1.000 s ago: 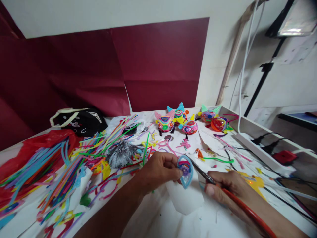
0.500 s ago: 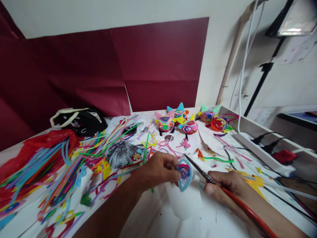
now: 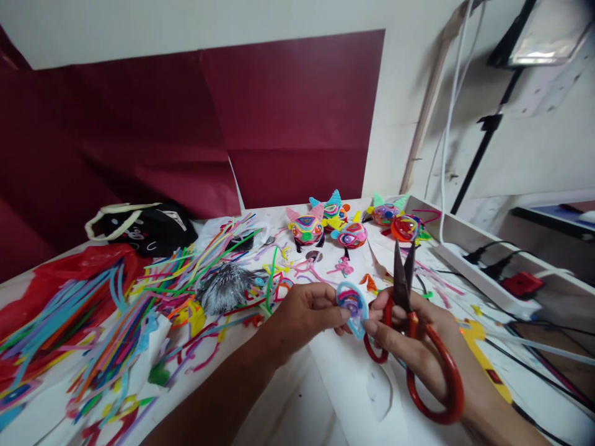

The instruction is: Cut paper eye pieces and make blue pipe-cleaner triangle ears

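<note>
Left hand (image 3: pixel 309 316): blue-rimmed oval piece (image 3: pixel 352 306) gripped; right hand (image 3: pixel 425 362): red-handled scissors (image 3: pixel 403 291) gripped. Maroon sheeting (image 3: pixel 302 111) is hung beyond the far edge of the white table (image 3: pixel 292 402).

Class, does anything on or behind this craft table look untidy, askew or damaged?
Yes: on the left, pipe cleaners lie loosely tangled, some across a crumpled red bag. Behind, the maroon sheets are creased and don't meet neatly. The scissors and blue-edged piece look undamaged.
</note>
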A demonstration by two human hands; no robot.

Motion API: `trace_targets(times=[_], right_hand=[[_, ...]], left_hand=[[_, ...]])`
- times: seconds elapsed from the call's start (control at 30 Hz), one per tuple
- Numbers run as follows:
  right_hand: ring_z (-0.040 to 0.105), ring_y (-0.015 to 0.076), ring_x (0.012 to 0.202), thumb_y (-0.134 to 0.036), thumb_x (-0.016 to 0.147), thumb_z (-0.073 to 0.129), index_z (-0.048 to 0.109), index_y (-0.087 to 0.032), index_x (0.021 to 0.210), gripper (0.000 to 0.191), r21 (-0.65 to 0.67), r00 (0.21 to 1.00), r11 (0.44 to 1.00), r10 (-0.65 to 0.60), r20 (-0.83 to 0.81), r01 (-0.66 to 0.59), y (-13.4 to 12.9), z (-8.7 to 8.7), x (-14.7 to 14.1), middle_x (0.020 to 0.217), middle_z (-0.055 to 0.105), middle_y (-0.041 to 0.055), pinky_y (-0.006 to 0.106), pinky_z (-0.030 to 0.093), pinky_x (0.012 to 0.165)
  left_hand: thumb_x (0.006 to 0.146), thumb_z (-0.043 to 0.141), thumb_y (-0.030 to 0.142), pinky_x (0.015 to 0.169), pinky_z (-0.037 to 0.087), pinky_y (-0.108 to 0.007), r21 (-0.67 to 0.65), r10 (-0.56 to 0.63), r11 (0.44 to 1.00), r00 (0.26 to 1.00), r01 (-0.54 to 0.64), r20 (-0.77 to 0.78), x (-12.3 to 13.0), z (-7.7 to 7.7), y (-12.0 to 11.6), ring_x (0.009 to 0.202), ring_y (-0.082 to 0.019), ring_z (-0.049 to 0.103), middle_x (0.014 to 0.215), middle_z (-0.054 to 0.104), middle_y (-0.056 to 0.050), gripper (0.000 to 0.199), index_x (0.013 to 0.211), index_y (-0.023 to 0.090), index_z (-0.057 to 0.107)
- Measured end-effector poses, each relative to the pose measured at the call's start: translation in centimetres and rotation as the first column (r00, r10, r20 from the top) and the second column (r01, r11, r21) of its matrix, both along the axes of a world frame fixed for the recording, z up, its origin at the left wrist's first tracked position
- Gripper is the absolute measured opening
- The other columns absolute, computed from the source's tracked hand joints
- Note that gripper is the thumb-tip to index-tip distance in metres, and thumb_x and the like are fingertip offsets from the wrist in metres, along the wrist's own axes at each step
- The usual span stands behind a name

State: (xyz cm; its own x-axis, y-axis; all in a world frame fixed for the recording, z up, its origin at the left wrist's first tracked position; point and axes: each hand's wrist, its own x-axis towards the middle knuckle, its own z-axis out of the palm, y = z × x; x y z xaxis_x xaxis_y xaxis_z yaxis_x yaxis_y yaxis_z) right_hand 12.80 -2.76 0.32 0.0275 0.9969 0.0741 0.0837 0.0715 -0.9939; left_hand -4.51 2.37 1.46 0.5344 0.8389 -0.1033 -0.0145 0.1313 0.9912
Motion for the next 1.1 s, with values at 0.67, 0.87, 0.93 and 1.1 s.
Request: trace_targets(times=[0.67, 0.87, 0.93, 1.1], right_hand=[[0.048, 0.0094, 0.053, -0.02, 0.069, 0.063, 0.052, -0.018, 0.08, 0.016, -0.095, 0.972, 0.971, 0.226, 0.068, -0.219, 0.3, -1.1, -0.2, 0.066, 0.054, -0.0022, 0.021, 0.04, 0.048], [0.048, 0.0095, 0.053, -0.019, 0.068, 0.062, 0.053, -0.018, 0.077, 0.013, -0.033, 0.971, 0.986, 0.167, 0.17, -0.164, 0.6, -1.5, -0.2, 0.063, 0.053, -0.0031, 0.019, 0.039, 0.047], [0.049, 0.0097, 0.053, -0.019, 0.068, 0.062, 0.053, -0.018, 0.076, 0.012, -0.007, 0.968, 0.989, 0.147, 0.204, -0.149, 0.7, -1.5, -0.2, 0.063, 0.053, -0.0034, 0.019, 0.039, 0.047], [0.049, 0.0102, 0.053, -0.025, 0.072, 0.063, 0.054, -0.019, 0.079, 0.013, -0.015, 0.972, 0.987, 0.161, 0.173, -0.161, 0.7, -2.1, -0.1, 0.065, 0.055, -0.0026, 0.02, 0.04, 0.048]], left_hand=[[0.063, 0.073, 0.036, 0.054, 0.037, -0.021, -0.02, -0.055, 0.998, 0.995, 0.053, -0.079, 0.1, -1.0, 0.3, 0.057, -0.009, 0.05, 0.065, 0.058, 0.0, 0.032, 0.082, 0.012, 0.064], [0.061, 0.075, 0.035, 0.051, 0.039, -0.021, -0.004, -0.035, 0.999, 0.991, 0.035, -0.132, -0.1, -0.9, 0.7, 0.057, -0.009, 0.05, 0.064, 0.058, -0.001, 0.031, 0.077, 0.011, 0.065], [0.06, 0.075, 0.034, 0.051, 0.04, -0.021, -0.007, -0.04, 0.999, 0.991, 0.04, -0.128, -0.1, -0.9, 0.8, 0.057, -0.009, 0.05, 0.064, 0.057, 0.0, 0.03, 0.076, 0.011, 0.065], [0.061, 0.075, 0.032, 0.052, 0.042, -0.022, 0.005, -0.026, 1.0, 0.991, 0.027, -0.134, -0.2, -1.0, 1.0, 0.055, -0.009, 0.05, 0.062, 0.056, 0.0, 0.028, 0.072, 0.01, 0.063]])
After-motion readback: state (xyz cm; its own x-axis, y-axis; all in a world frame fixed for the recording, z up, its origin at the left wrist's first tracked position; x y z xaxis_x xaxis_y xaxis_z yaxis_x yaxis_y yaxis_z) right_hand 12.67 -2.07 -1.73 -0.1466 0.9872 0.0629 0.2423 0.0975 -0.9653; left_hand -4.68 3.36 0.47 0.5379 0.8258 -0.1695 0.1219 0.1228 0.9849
